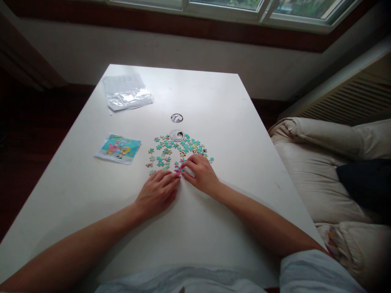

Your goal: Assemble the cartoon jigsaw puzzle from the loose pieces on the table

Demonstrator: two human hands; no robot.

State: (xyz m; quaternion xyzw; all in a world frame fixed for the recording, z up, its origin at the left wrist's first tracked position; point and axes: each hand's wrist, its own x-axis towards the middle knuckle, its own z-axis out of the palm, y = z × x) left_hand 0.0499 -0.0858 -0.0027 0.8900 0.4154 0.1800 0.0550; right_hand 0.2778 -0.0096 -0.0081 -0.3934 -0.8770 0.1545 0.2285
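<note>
Small pink joined puzzle pieces (pixel 177 169) lie on the table between my two hands. My left hand (pixel 159 188) rests palm down, fingers stretched, with its fingertips touching the lower side of these pieces and the thumb apart. From the right, my right hand (pixel 200 171) has its bent index finger and thumb around the edge of the pink pieces; what lies right under the fingertips is partly hidden. Many loose turquoise and green puzzle pieces (pixel 160 160) spread in an arc beyond both hands, with more turquoise pieces (pixel 194 144) close above my right hand.
A colourful cartoon picture sheet (pixel 120 149) lies left of the pieces on the white table (pixel 207 106). A round metal lid (pixel 177 135) touches the far pieces, and a round hole or disc (pixel 176 118) is beyond it. Clear plastic bag with papers (pixel 126 92) at far left; beige sofa (pixel 299 175) at right.
</note>
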